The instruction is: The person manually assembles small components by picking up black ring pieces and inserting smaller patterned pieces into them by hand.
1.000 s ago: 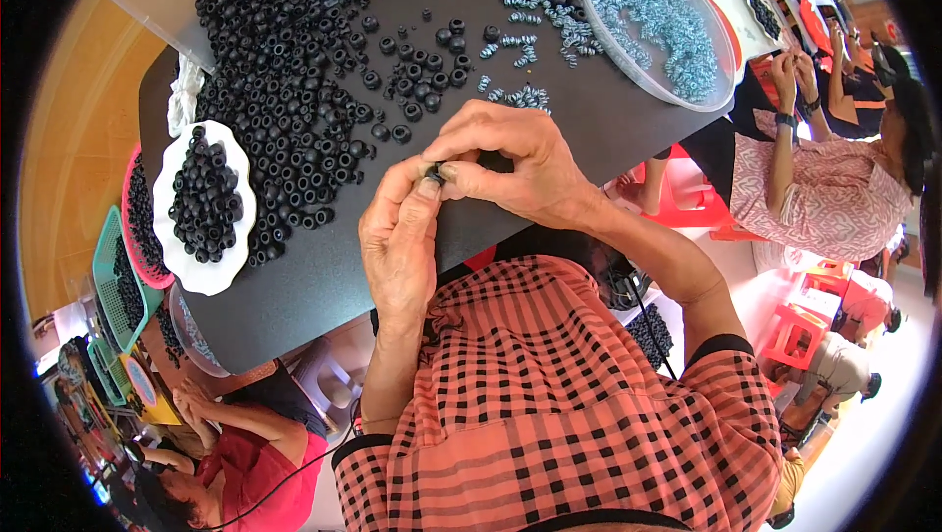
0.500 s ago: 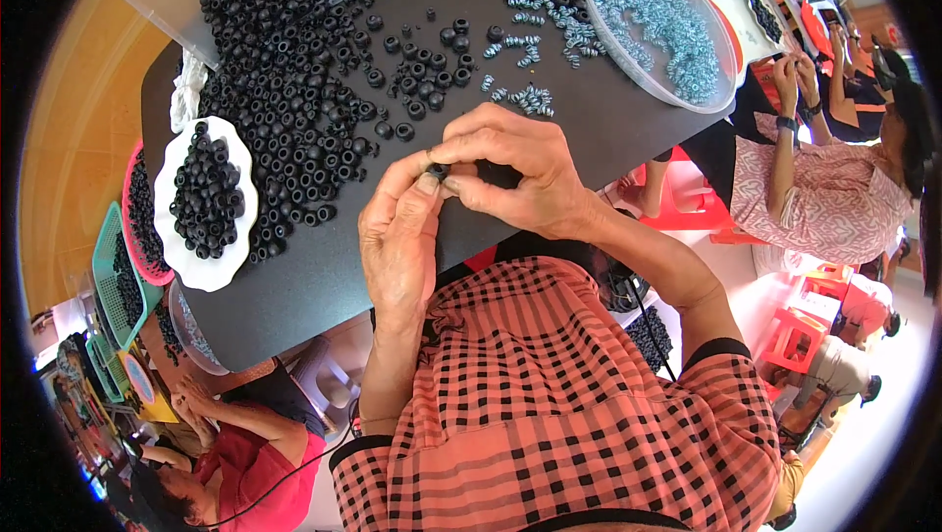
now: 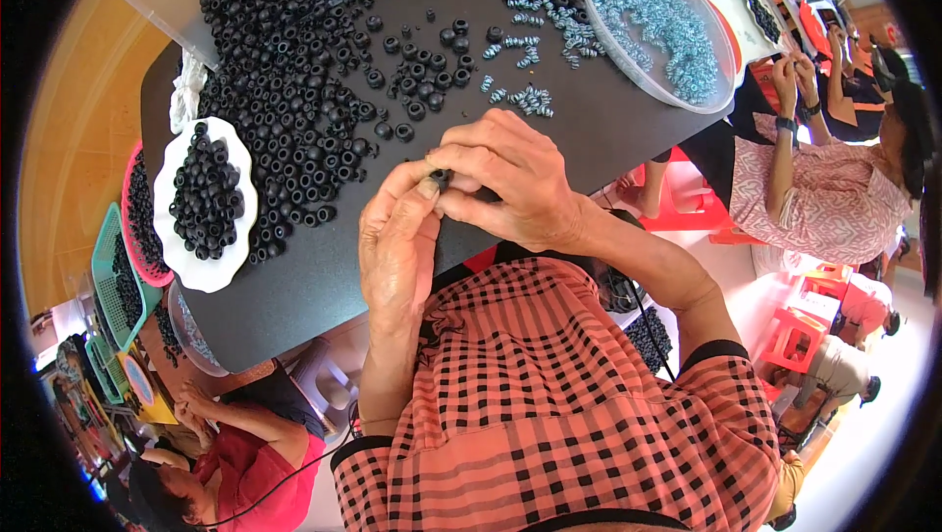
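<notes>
**Barely any movement between glances: both hands stayed locked on one tiny black ring**

Nothing much had shifted since the earlier look. Both hands were still up over the near edge of the dark worktop (image 3: 589,130), fingertips pressed together at the same spot, with maybe a slight roll of the fingers and that was it.

The left hand (image 3: 397,238) pinched a small black ring (image 3: 439,178) from below, thumb and forefinger closed on it. The right hand (image 3: 510,184) curled over the top, fingertips closed on the same piece. Whether a screw was already in there I couldn't tell; the fingers hid it.

Around them: a big heap of black rings (image 3: 285,61) spread across the worktop, a small scatter of pale blue screws (image 3: 525,95) just beyond the hands, a clear tub of more blue screws (image 3: 657,26) further off to the right, and a white scalloped dish (image 3: 201,267) with rings in it to the left.

My read: this was the fitting step, joining one screw to one ring. Next move would probably call for a steady twist or push without losing grip, since the piece was tiny and mostly covered.
</notes>
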A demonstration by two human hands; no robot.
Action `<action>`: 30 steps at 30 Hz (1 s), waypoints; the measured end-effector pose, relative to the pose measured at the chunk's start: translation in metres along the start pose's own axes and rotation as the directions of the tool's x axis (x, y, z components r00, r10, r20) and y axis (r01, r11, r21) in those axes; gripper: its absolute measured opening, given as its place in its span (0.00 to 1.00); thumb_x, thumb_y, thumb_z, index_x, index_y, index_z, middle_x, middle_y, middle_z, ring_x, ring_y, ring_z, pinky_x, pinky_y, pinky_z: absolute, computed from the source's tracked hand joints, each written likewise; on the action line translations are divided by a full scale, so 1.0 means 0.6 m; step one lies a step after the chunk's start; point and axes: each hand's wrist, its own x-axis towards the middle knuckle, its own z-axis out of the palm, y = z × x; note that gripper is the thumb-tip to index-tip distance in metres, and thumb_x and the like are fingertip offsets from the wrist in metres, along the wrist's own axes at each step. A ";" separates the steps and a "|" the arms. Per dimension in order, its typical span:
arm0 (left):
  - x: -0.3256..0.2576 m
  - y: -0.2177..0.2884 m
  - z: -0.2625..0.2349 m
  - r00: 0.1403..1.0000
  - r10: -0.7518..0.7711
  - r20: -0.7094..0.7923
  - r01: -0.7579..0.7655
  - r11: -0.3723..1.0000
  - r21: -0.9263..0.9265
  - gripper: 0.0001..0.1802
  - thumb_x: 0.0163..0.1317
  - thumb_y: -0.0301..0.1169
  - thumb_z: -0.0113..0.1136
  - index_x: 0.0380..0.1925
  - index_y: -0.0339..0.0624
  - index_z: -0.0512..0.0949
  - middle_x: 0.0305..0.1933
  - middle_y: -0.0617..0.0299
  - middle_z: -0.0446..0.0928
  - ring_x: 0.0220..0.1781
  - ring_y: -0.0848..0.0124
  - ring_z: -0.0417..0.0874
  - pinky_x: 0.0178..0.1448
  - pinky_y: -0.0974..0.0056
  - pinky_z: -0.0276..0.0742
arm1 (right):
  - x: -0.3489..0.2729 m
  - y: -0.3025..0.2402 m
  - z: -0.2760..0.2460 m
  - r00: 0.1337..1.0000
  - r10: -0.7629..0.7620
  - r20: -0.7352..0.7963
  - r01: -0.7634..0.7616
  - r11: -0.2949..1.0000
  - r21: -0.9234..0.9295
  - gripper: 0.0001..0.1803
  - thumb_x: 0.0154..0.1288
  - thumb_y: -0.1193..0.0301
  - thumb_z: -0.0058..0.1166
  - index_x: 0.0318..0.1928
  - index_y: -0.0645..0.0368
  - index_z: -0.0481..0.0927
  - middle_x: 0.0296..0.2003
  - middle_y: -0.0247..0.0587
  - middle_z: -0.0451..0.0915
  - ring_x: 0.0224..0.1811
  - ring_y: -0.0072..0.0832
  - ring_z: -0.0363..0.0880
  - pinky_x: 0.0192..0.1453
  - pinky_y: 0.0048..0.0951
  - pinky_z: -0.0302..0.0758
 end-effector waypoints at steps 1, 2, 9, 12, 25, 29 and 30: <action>0.000 0.005 0.004 1.000 -0.024 0.012 0.024 1.000 -0.002 0.13 0.67 0.25 0.48 0.47 0.29 0.76 0.42 0.60 0.77 0.46 0.74 0.77 0.57 0.67 0.71 | -0.001 -0.002 0.000 1.000 0.020 -0.002 -0.021 1.000 -0.017 0.19 0.43 0.77 0.67 0.40 0.57 0.80 0.36 0.36 0.78 0.32 0.31 0.75 0.37 0.30 0.72; 0.001 0.008 0.005 0.999 -0.047 0.023 0.047 0.999 -0.004 0.13 0.67 0.25 0.49 0.46 0.29 0.76 0.42 0.62 0.76 0.46 0.75 0.76 0.56 0.67 0.71 | -0.001 -0.001 0.001 1.000 0.021 -0.001 -0.021 1.000 -0.018 0.19 0.43 0.77 0.67 0.40 0.57 0.80 0.36 0.36 0.78 0.32 0.31 0.75 0.37 0.30 0.72; 0.004 0.010 0.003 0.995 -0.097 0.005 0.097 0.995 -0.009 0.13 0.66 0.25 0.50 0.47 0.29 0.75 0.42 0.63 0.76 0.46 0.76 0.76 0.56 0.68 0.72 | 0.004 0.004 0.001 0.998 -0.019 0.058 0.020 1.000 -0.016 0.20 0.44 0.77 0.64 0.42 0.60 0.78 0.36 0.36 0.78 0.33 0.31 0.74 0.38 0.31 0.71; 0.004 0.010 0.001 0.996 -0.086 -0.006 0.086 0.994 -0.070 0.14 0.67 0.26 0.50 0.48 0.28 0.75 0.42 0.62 0.76 0.46 0.75 0.76 0.56 0.69 0.72 | 0.012 0.010 -0.001 0.993 -0.057 0.099 0.057 0.998 0.002 0.22 0.43 0.79 0.64 0.43 0.61 0.78 0.37 0.37 0.79 0.32 0.31 0.74 0.37 0.30 0.72; 0.001 0.007 -0.005 0.994 -0.107 0.030 0.108 0.994 -0.020 0.22 0.70 0.32 0.48 0.55 0.23 0.70 0.49 0.56 0.75 0.51 0.71 0.76 0.59 0.64 0.72 | 0.011 0.018 -0.003 0.993 -0.046 0.108 0.030 0.989 0.142 0.23 0.45 0.79 0.65 0.46 0.61 0.80 0.38 0.39 0.81 0.32 0.30 0.77 0.38 0.30 0.74; -0.001 0.003 -0.005 0.995 -0.094 -0.022 0.094 0.996 0.007 0.23 0.69 0.34 0.48 0.56 0.23 0.69 0.53 0.52 0.74 0.56 0.68 0.76 0.62 0.62 0.71 | 0.012 0.019 0.001 0.995 -0.054 0.089 0.040 0.988 0.147 0.24 0.45 0.79 0.65 0.47 0.61 0.80 0.39 0.40 0.82 0.32 0.30 0.77 0.39 0.30 0.75; -0.001 0.004 -0.001 0.995 -0.093 -0.023 0.093 0.996 0.007 0.23 0.69 0.34 0.48 0.56 0.23 0.69 0.53 0.52 0.74 0.56 0.68 0.76 0.62 0.62 0.71 | 0.012 0.020 0.002 0.994 -0.060 0.087 0.047 0.989 0.140 0.24 0.44 0.79 0.65 0.47 0.61 0.80 0.39 0.40 0.82 0.32 0.30 0.78 0.39 0.30 0.75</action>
